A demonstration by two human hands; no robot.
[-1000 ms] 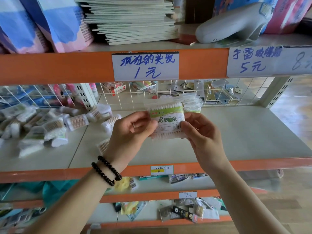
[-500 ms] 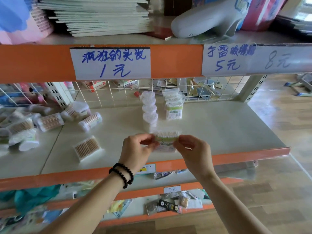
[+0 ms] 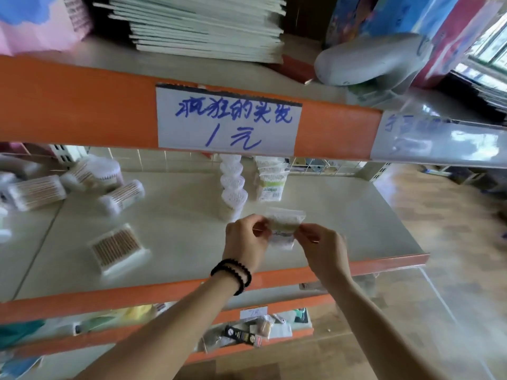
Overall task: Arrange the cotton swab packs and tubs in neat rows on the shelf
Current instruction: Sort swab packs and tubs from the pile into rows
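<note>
A clear swab pack with a green label (image 3: 284, 227) is upright just above the white shelf (image 3: 343, 223). My left hand (image 3: 245, 242) pinches its left edge and my right hand (image 3: 321, 249) pinches its right edge. Behind it a row of similar green-label packs (image 3: 271, 182) runs to the back. To their left a row of heart-shaped tubs (image 3: 233, 187) stands upright. Round tubs (image 3: 122, 197) and a square tub (image 3: 118, 248) lie loose on the left.
An orange beam with a handwritten price label (image 3: 227, 120) hangs above the shelf. Stacked notebooks (image 3: 203, 26) and a grey device (image 3: 367, 60) sit on top. A wire grid (image 3: 323, 168) backs the shelf. Lower shelves hold small goods (image 3: 258, 333).
Both hands have carried the pack down from in front of my face to just above the shelf, in line with the pack row. The camera has swung to the left and tilted.
</note>
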